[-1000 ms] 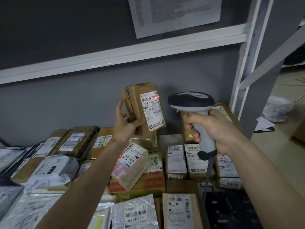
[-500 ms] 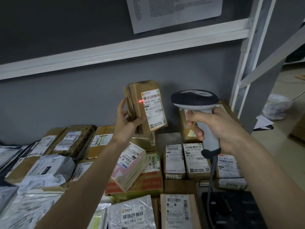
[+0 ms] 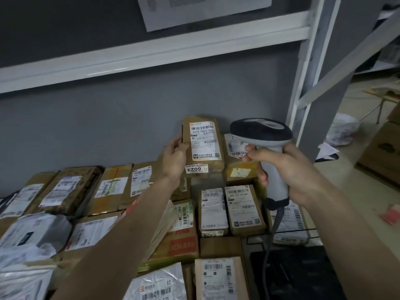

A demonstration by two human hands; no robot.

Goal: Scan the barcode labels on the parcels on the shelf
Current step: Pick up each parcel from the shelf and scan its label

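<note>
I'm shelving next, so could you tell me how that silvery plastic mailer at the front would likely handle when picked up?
The silvery mailer looks wrinkled and glossy, so it probably flops and may slide in the fingers. It lies flat among the taped boxes, so it is unlikely to roll.

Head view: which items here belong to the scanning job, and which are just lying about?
Job:
- barcode scanner, gripped by right hand
- brown parcel, held by left hand
- labelled parcels on the shelf

Lying about:
- printed sheet on the wall
- white plastic bag on the floor
</note>
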